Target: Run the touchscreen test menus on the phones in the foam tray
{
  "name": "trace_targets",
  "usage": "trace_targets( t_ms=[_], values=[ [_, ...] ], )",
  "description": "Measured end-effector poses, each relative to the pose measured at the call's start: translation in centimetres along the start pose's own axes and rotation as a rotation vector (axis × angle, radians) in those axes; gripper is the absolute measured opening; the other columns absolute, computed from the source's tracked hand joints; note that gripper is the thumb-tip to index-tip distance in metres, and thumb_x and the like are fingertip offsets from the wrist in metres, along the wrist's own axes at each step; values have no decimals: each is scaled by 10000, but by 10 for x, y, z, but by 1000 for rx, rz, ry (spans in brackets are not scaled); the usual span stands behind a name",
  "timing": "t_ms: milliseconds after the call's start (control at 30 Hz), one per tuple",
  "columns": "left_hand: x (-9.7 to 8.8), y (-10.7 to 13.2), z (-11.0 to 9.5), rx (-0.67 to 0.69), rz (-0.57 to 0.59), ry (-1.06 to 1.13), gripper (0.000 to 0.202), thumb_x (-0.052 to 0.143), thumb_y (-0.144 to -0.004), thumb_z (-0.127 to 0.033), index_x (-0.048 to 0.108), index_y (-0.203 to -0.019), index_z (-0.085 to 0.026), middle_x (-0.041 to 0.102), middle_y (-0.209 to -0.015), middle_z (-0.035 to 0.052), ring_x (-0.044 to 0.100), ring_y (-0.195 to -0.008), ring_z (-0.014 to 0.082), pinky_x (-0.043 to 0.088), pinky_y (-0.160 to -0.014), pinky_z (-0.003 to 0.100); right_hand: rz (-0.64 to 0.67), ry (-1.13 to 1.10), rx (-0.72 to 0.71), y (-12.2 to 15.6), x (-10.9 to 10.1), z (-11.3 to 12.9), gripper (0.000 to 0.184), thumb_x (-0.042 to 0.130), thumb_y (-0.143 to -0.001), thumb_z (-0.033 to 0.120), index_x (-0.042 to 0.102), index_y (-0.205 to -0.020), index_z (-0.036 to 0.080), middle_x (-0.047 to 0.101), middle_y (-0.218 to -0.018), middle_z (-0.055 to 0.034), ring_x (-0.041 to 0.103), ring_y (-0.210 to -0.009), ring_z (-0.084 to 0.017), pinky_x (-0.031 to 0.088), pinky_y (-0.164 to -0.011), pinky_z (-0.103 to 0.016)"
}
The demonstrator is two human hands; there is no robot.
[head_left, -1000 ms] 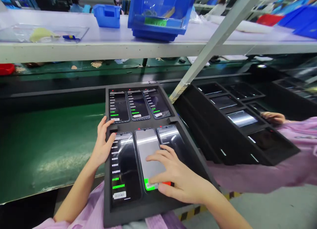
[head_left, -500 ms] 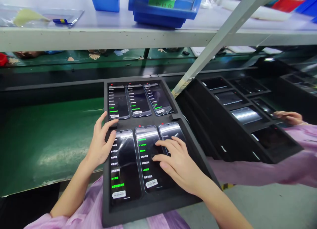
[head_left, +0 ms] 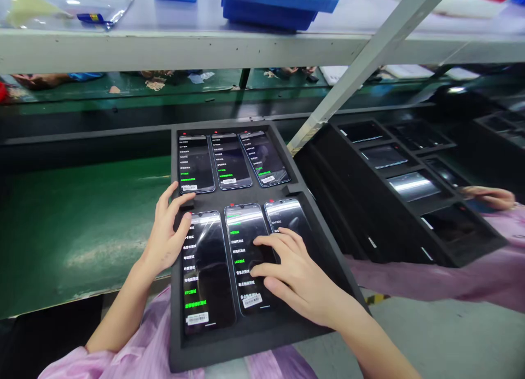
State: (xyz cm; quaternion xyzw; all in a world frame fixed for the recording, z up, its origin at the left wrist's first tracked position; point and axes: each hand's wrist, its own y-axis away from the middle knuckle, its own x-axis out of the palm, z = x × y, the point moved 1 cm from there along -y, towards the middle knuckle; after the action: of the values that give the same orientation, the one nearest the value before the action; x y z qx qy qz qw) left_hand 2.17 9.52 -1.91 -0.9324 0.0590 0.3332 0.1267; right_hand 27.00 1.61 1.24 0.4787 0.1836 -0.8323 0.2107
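The left hand [head_left: 166, 234] lies splayed at the tray's [head_left: 229, 347] left edge, the right hand [head_left: 295, 275] loosely spread over its near-row middle phone [head_left: 243, 252]. It looks part done: green lines [head_left: 239, 261] among white ones [head_left: 246, 284].

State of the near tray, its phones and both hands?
Near tray: loaded
Three back phones: screens lit, showing lists
Front left phone: screen lit, list showing
Front middle phone: screen lit, list showing
Front right phone: screen lit, partly hidden
Left hand: open, at near tray's left edge
Right hand: open, over front middle phone
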Motion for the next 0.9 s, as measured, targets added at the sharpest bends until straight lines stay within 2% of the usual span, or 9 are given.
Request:
trace_targets(
  t_ms=[133, 333, 533, 900],
  values=[
    [0, 1, 0, 6, 1, -2, 316, 388, -891, -357, 488, -1178, -269, 261, -1437, 58, 219, -1346, 227, 207, -1099, 500, -96, 101, 95, -1, 3, -4, 301, 339, -921, 285, 635, -969, 268, 519, -1142, -74, 430, -1126, -196, 224, -1023, -486],
    [0, 0, 0, -3, -2, 5, 316, 384, -890, -353, 490, -1176, -269, 258, -1438, 58, 221, -1346, 227, 206, -1100, 502, -174, 115, 28, 2, 4, -4, 306, 327, -926, 277, 614, -1026, 241, 550, -1067, -64, 470, -1055, -170, 221, -1022, -434],
    [0, 0, 0, -7, 5, 14, 320, 381, -892, -353, 486, -1184, -273, 252, -1442, 56, 220, -1347, 230, 210, -1098, 505, -163, 130, -4, 0, 4, -3, 298, 340, -923, 284, 631, -978, 254, 551, -1017, -46, 491, -995, -161, 233, -1002, -419],
    [0, 0, -1, -18, 9, 8, 323, 380, -890, -358, 494, -1178, -267, 262, -1439, 63, 220, -1347, 241, 223, -1091, 517, -157, 158, -4, -1, 5, -2, 279, 361, -918, 298, 602, -1042, 231, 567, -1004, -50, 500, -985, -162, 239, -1004, -423]
  ],
)
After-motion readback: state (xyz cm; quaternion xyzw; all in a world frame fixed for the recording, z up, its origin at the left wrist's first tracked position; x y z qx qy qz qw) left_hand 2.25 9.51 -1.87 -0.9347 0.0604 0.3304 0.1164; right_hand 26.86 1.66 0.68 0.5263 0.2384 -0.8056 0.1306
